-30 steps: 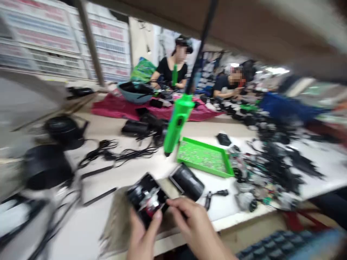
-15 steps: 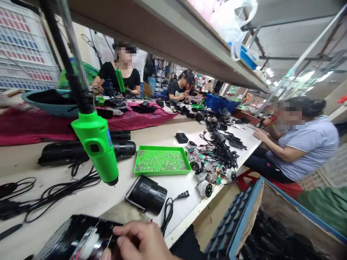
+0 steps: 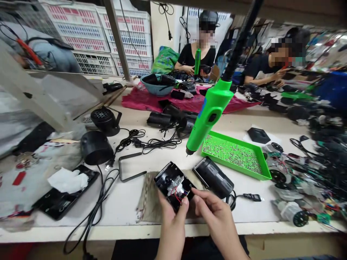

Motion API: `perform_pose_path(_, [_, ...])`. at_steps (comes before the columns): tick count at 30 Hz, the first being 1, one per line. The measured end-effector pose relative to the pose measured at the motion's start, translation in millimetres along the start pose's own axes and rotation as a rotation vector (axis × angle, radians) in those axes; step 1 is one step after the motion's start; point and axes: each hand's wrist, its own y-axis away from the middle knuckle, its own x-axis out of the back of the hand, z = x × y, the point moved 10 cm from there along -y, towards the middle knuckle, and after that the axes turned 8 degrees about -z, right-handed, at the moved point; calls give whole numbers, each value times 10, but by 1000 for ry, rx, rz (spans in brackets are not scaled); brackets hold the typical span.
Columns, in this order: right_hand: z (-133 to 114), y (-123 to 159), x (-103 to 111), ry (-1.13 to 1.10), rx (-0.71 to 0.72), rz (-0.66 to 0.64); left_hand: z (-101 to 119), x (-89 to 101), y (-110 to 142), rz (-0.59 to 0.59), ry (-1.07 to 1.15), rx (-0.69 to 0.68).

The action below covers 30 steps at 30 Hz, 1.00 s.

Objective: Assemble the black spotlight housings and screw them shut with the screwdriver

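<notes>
My left hand (image 3: pixel 173 215) grips an open black plastic housing (image 3: pixel 162 176), with red wires, a clear part and a white part inside. Its thumb lies over the near edge. At the housing's right edge, my right hand (image 3: pixel 215 213) has its index finger and thumb closed on the rim; any small piece between them is hidden. The housing is over a folded grey-brown cloth (image 3: pixel 151 204). Just right of it lies a black ribbed lamp body (image 3: pixel 217 178) with a cord. A green electric screwdriver (image 3: pixel 208 115) hangs above, tip downward, touched by neither hand.
A green tray (image 3: pixel 267 169) of small screws lies behind the lamp body. Motor assemblies with wires (image 3: pixel 288 207) crowd the right. Leftward are a U-shaped bracket (image 3: pixel 121 168), black cords (image 3: pixel 101 202), a black cylinder (image 3: pixel 96 148) and a black shell (image 3: pixel 55 210). Co-workers (image 3: pixel 196 59) sit across the bench.
The view has swung left and down, bringing both hands and the whole housing into sight. The screwdriver now appears right of centre. My right hand stays at the housing's edge.
</notes>
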Motion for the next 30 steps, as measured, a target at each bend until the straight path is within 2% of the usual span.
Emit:
perform_pose_path(3, [-286, 24, 68, 302, 177, -1, 64, 2, 34, 51, -15, -42])
perform_pose_path(6, [-607, 33, 4, 730, 364, -109, 93, -37, 46, 46, -28, -21])
perform_pose_path(8, [-731, 31, -80, 953, 457, -182, 110, -47, 43, 42, -62, -9])
perform_pose_path(11, [-809, 44, -195, 1095, 539, -185, 108, -32, 28, 47, -74, 0])
perform_pose_path(14, [-832, 122, -241, 1071, 573, -103, 107, -20, 17, 39, -28, -3])
perform_pose_path(17, [-788, 164, -110, 902, 519, -116, 151, -43, 32, -5, -71, -4])
perform_pose_path(19, [-711, 107, 142, 818, 427, -96, 194, -66, 51, -33, -112, -6])
perform_pose_path(21, [-592, 8, 473, 862, 325, 5, 222, -92, 68, -53, -90, -2])
perform_pose_path(23, [-428, -91, 707, 973, 259, 70, 223, -121, 85, -65, -30, 20])
perform_pose_path(27, [-21, -245, 751, 1005, 188, -40, 231, -216, 127, -129, 91, 66])
perform_pose_path(30, [52, -253, 774, 1005, 197, -42, 255, -271, 160, -200, 186, 87])
